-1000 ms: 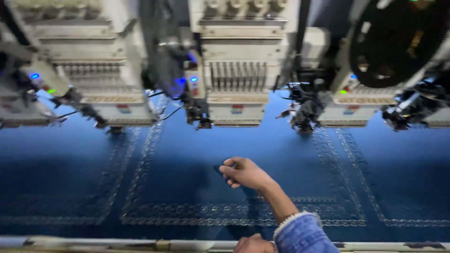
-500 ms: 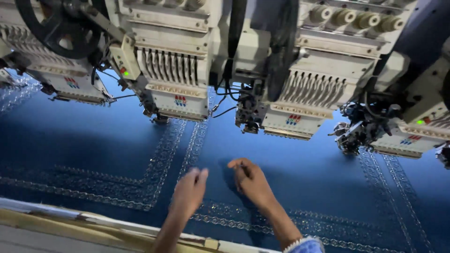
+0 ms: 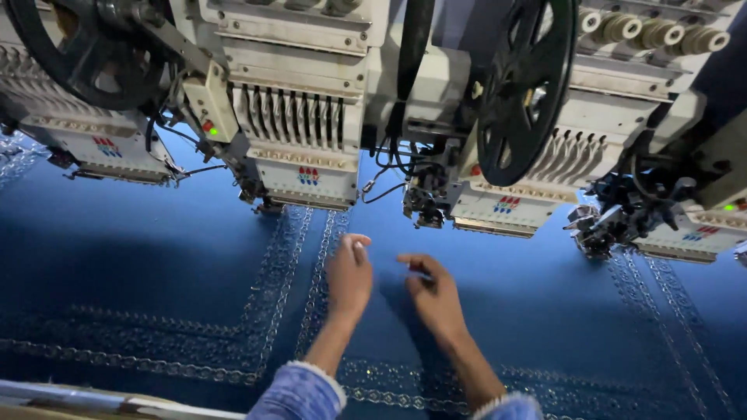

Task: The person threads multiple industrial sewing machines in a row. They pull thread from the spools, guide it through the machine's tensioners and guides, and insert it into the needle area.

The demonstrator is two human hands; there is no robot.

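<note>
both hands rest on the blue embroidered fabric below the embroidery machine heads: left hand flat, fingers loosely open and empty; right hand fingers curled, whether pinching thread cannot be told.

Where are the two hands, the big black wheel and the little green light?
left hand (image 3: 348,274), head view, on the back of the hand.
right hand (image 3: 436,298), head view, on the back of the hand.
black wheel (image 3: 523,87), head view, on its spokes near the hub.
green light (image 3: 212,131), head view, on the glowing dot.
</note>
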